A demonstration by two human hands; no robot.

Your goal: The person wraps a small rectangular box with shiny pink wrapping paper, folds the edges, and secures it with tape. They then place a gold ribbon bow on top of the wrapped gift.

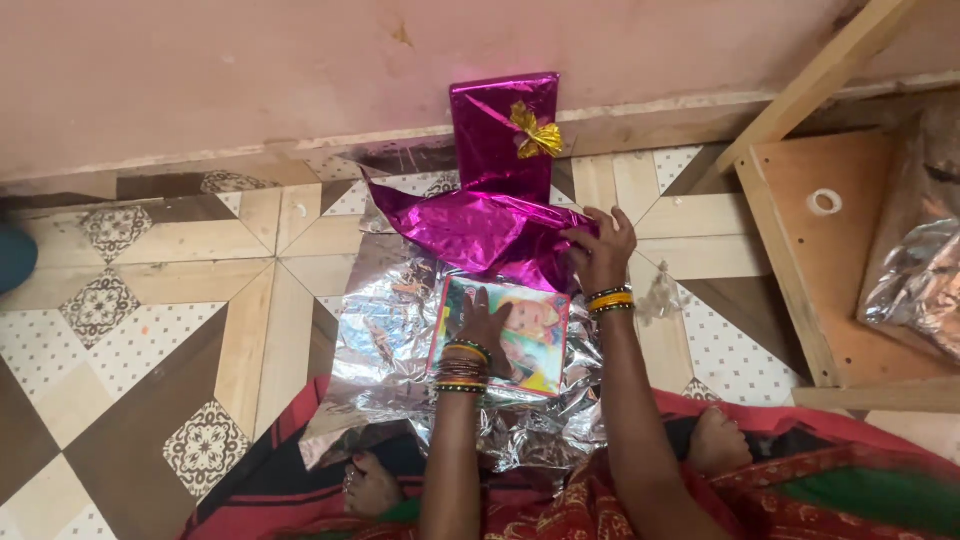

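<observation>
A colourful printed box [530, 345] lies flat on a sheet of foil wrapping paper [385, 345], silver side up, spread on the floor. My left hand [483, 322] presses flat on the box. My right hand [600, 250] grips the far edge of the sheet, where its magenta side [470, 230] is folded up toward the box. Behind it, a parcel wrapped in magenta foil [505, 130] with a gold bow [537, 133] leans upright against the wall.
Patterned floor tiles [150, 300] surround the sheet. A wooden board [830, 260] with a roll of tape [824, 202] and crumpled silver foil [920, 270] lies at right. My feet [372, 485] and a red patterned garment sit at the near edge.
</observation>
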